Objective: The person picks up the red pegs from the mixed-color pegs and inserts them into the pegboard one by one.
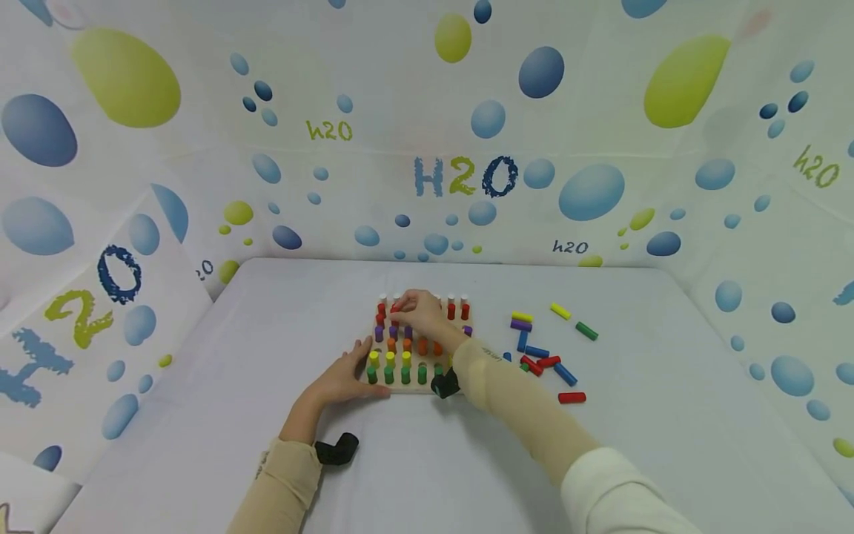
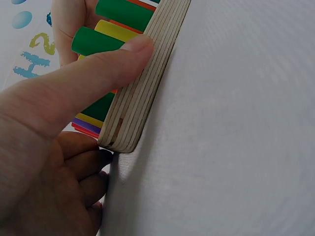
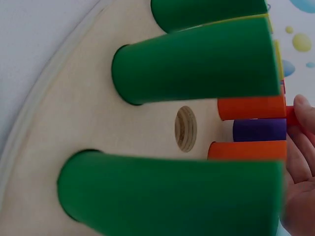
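A wooden pegboard (image 1: 414, 388) holds upright rows of pegs: white at the back, then red, purple, orange, yellow and green nearest. My left hand (image 1: 340, 378) rests against its front left corner. The left thumb (image 2: 133, 54) presses straight along the layered front edge, the other fingers lying at the left side. My right hand (image 1: 423, 311) reaches over the board and pinches a red peg (image 3: 291, 116) above the red rows on the left. This hand covers part of the back rows. Green pegs (image 3: 197, 64) and a bare hole (image 3: 186, 129) are close in the right wrist view.
Loose pegs lie on the white table (image 1: 640, 445) right of the board. Among them are a yellow peg (image 1: 560, 311), a green peg (image 1: 586, 331), a blue peg (image 1: 565, 374) and a red peg (image 1: 571, 397). A printed curtain (image 1: 373, 208) hangs behind.
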Available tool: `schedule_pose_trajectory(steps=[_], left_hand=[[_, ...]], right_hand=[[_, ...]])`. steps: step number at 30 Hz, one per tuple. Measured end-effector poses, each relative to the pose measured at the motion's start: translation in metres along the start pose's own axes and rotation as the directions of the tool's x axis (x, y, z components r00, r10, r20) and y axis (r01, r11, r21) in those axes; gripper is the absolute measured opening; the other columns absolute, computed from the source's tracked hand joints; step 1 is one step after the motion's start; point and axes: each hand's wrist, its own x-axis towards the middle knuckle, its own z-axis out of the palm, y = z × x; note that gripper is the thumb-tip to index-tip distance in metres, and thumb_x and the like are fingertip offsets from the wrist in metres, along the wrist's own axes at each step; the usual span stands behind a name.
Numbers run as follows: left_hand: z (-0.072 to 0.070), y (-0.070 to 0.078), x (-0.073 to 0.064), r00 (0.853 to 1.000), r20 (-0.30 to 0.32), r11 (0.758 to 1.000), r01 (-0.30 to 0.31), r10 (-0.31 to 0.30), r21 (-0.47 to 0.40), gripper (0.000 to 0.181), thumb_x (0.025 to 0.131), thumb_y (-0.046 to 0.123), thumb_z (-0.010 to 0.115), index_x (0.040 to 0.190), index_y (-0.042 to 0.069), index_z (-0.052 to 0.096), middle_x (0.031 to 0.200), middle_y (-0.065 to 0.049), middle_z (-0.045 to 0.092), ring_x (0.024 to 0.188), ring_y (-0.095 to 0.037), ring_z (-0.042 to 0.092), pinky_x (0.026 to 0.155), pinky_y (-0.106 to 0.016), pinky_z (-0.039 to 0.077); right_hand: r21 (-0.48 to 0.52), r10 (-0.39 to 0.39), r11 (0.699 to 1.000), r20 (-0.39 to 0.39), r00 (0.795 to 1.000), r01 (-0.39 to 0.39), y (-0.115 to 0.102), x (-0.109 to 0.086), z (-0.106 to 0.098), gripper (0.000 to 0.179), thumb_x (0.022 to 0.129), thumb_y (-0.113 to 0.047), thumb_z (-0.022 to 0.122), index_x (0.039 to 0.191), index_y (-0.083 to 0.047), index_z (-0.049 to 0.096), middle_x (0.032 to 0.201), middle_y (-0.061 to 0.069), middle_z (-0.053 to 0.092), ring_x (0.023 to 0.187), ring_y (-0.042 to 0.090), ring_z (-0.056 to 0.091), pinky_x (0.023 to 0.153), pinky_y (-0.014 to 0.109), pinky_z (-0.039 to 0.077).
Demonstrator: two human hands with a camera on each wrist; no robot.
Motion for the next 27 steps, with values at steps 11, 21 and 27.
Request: schedule_pose_trajectory(steps=[11,21,27], left_hand=[[0.0004,0.0006,0.0007,1.000,0.007,1.000,-0.001,0.001,0.006,0.112,0.065,0.051,0.077,0.147,0.010,0.012,0.150,-0.022,0.005,0.133,-0.048,0.002,0.104,-0.062,0.009],[0.0001,0.0009,0.0006,1.000,0.001,1.000,-0.007,0.007,0.002,0.111,0.066,0.048,0.077,0.147,0.009,0.012,0.150,-0.023,0.005,0.133,-0.048,0.002,0.104,-0.061,0.009],[0.0005,0.0013,0.0000,1.000,0.000,1.000,-0.009,0.009,-0.001,0.111,0.066,0.047,0.078,0.147,0.009,0.013,0.149,-0.023,0.005,0.133,-0.048,0.002,0.104,-0.061,0.009]], right_hand=[[-0.030,-0.061,0.998,0.014,0.998,0.061,0.0068,0.0035,0.0048,0.010,0.082,-0.013,0.069,0.082,-0.008,0.060,0.087,0.003,0.068,0.073,0.013,0.060,0.062,0.022,0.049],[-0.195,-0.128,0.972,0.045,0.991,0.134,0.0058,0.0046,0.0059,0.009,0.083,-0.013,0.068,0.082,-0.009,0.060,0.088,0.004,0.065,0.077,0.014,0.059,0.065,0.021,0.050],[-0.200,-0.137,0.969,0.056,0.989,0.146,0.0079,0.0035,0.0054,0.010,0.083,-0.013,0.068,0.081,-0.008,0.060,0.086,0.003,0.064,0.074,0.013,0.058,0.066,0.021,0.050]])
